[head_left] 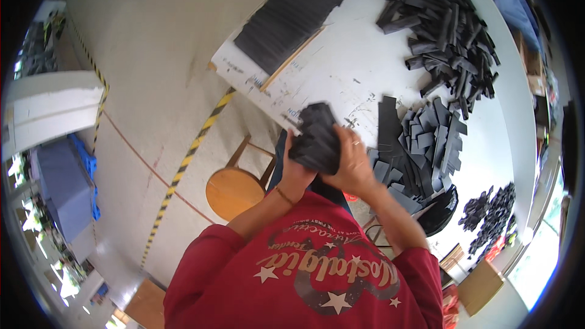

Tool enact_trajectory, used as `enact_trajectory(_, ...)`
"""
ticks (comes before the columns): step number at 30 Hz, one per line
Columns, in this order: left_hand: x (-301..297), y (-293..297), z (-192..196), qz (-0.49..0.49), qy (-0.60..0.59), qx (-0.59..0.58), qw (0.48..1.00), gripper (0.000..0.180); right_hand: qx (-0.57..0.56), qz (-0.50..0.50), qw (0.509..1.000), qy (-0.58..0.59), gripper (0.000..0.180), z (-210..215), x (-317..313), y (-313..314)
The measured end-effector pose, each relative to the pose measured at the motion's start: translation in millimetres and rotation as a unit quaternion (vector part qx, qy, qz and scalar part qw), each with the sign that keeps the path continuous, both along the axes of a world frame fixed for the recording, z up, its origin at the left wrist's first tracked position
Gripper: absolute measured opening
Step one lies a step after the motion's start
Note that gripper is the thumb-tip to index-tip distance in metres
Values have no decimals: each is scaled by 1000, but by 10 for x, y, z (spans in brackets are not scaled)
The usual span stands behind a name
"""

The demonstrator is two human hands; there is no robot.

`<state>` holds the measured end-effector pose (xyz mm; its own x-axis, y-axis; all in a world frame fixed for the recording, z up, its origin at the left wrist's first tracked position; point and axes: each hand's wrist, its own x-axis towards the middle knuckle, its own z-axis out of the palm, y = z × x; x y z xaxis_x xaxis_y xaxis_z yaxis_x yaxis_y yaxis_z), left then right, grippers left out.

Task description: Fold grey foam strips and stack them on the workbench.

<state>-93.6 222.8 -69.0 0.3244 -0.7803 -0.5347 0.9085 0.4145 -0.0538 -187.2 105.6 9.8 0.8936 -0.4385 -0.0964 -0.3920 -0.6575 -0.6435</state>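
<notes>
Between both palms I hold a stack of black strips (317, 140), just off the near edge of the white table (347, 61). My left hand (295, 167) grips the stack's left side. On its right side, my right hand (352, 161) presses with the fingers closed round it; a ring shows on one finger. The strips look soft and slightly uneven at the ends; their material is unclear. To the right of my right hand lie flat dark grey pieces and longer black strips (396, 128) in a loose heap.
A long row of overlapping black strips (286, 18) covers the table's far left part. A large pile of folded black pieces (448, 36) lies at the far right. Smaller black heaps (490, 213) sit at right. A round wooden stool (235, 194) stands left of me, near yellow-black floor tape (186, 159).
</notes>
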Motion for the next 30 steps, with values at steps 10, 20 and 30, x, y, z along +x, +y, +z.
enact_trajectory(10,1240,-1349,-315,-209,-862,63,458,139,-238,18,952,191,108,-792,367,-1556)
enact_trajectory(20,1678,-2031,-494,-320,-892,-10,320,136,-194,20,961,198,112,-840,681,-1651)
enact_trajectory(30,1613,-1997,-744,-274,-853,-37,442,132,-82,-245,965,34,73,-1048,942,-1517)
